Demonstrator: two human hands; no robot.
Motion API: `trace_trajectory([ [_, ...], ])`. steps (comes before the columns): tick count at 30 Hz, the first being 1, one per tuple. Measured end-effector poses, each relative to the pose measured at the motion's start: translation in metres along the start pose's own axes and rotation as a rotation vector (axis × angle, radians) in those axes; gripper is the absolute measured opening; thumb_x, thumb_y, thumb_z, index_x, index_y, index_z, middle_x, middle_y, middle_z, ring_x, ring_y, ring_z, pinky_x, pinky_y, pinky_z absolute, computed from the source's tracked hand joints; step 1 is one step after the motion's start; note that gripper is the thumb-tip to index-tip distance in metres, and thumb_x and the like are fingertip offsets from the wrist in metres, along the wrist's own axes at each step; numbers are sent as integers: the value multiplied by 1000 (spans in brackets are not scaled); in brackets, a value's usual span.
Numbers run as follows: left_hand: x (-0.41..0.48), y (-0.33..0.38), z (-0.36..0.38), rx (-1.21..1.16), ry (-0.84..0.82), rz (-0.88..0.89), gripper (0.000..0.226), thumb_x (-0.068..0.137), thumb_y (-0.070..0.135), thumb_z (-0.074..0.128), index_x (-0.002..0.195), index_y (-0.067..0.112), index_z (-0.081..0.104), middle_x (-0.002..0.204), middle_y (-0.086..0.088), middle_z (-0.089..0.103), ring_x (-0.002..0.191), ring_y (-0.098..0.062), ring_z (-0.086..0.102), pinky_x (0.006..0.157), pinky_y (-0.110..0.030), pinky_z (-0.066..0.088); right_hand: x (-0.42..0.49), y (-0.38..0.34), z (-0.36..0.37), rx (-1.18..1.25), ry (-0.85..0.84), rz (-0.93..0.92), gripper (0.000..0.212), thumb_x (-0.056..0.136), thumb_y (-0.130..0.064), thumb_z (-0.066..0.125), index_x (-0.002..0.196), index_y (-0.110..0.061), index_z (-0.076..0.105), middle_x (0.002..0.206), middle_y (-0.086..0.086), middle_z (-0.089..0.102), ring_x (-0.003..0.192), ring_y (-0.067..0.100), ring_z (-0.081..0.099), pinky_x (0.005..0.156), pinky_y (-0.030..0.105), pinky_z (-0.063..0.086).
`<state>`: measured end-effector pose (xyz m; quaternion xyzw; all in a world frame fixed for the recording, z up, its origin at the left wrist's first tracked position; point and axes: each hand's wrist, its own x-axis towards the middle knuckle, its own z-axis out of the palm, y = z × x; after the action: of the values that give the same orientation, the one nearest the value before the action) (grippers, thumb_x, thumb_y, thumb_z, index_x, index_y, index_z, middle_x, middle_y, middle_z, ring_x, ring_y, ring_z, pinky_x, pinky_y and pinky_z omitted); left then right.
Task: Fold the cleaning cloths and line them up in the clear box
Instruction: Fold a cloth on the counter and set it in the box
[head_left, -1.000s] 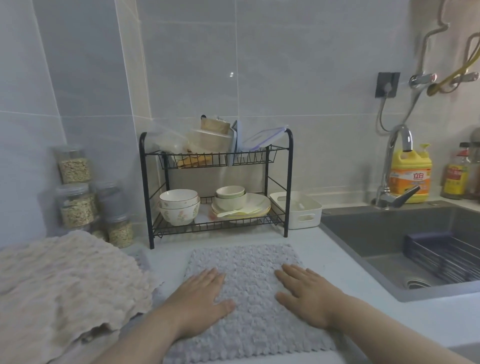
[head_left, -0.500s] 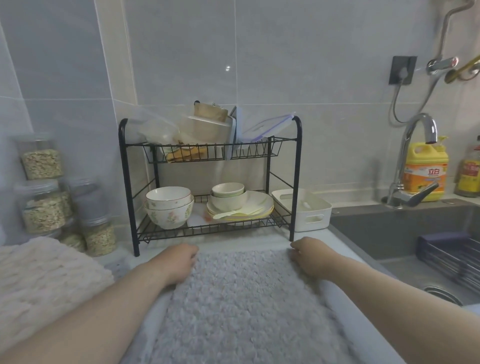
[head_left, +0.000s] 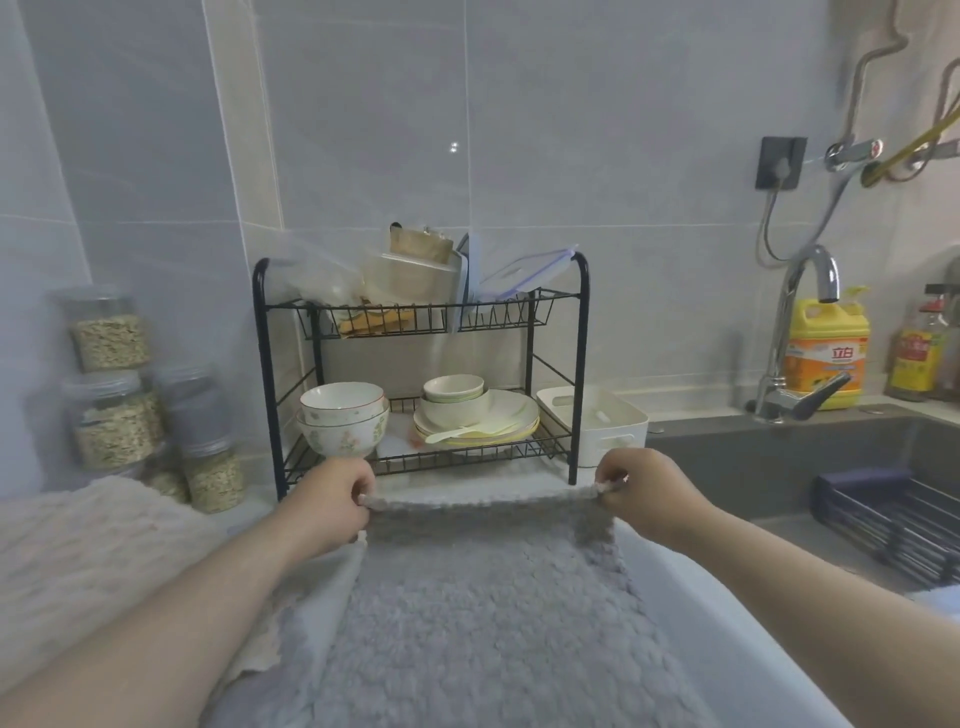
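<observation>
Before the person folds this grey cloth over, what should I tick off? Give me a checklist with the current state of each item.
1. Left hand pinches the far left corner of the grey cloth: ok.
2. Right hand pinches the far right corner: ok.
3. Far edge lifted and stretched straight between the hands: ok.
4. Lifted edge clear of the dish rack: ok, it hangs in front of it.
5. Near edge lying flat: cannot tell, it runs out of view.
6. Clear box within reach: cannot tell, none plainly seen.
</observation>
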<state>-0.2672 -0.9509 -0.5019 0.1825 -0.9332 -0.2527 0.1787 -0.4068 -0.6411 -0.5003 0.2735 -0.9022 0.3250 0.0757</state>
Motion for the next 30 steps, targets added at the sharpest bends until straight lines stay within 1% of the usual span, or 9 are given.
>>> trace_trajectory([
  [2,-22,2,-7,24,-8,18,12,70,0,56,68,12,53,73,-4,61,67,-21,61,59,-35,54,-23,-2,-9,36,4,-5,26,79,-9,68,64,-27,56,77,-4,63,66,11,53,59,23,44],
  [5,-56,7,-11,51,-29,67,14,73,9,58,67,17,50,69,1,56,65,-14,50,58,-27,38,-57,-6,-18,62,20,1,24,78,-14,70,63,-27,58,74,-6,64,67,14,59,62,28,50],
  [10,-104,8,-10,29,-95,94,11,78,12,54,73,21,52,76,3,61,72,-14,57,66,-27,46,-105,-9,-25,151,-33,37,18,81,-9,61,67,-20,58,75,2,65,55,21,63,54,40,56],
  [13,-123,2,-7,60,-167,83,8,77,13,50,77,20,51,83,1,61,78,-15,55,72,-29,46,-125,-9,-22,53,-137,-1,15,80,-8,57,74,-21,57,81,-2,65,65,15,63,58,25,53],
  [16,-134,0,-6,97,-239,89,9,71,13,45,72,23,46,84,0,59,78,-17,53,72,-32,46,-139,-6,-19,-122,-255,-82,16,78,-10,53,81,-26,55,88,-9,62,78,10,55,61,9,39],
  [19,-143,0,-6,185,-298,141,11,68,12,42,69,22,38,78,0,49,71,-15,42,64,-29,35,-144,-1,-17,-213,-299,-131,17,77,-12,51,85,-26,55,86,-12,55,88,15,55,72,19,42],
  [23,-149,2,-6,235,-309,209,15,70,9,43,68,20,33,79,1,42,71,-15,39,65,-28,31,-145,2,-14,-279,-309,-175,23,74,-11,51,94,-15,61,99,-2,59,95,18,55,82,25,43],
  [26,-154,0,-3,289,-328,232,12,68,14,41,66,21,32,82,7,40,73,-14,42,67,-30,36,-144,4,-13,-313,-327,-187,18,70,-14,50,86,-17,58,94,-4,54,92,18,54,79,25,42],
  [30,-162,-4,6,344,-334,241,7,63,17,34,69,19,31,85,8,38,77,-18,45,69,-40,41,-144,3,-13,-328,-371,-229,13,64,-20,48,63,-28,38,80,-14,41,82,15,48,70,22,39],
])
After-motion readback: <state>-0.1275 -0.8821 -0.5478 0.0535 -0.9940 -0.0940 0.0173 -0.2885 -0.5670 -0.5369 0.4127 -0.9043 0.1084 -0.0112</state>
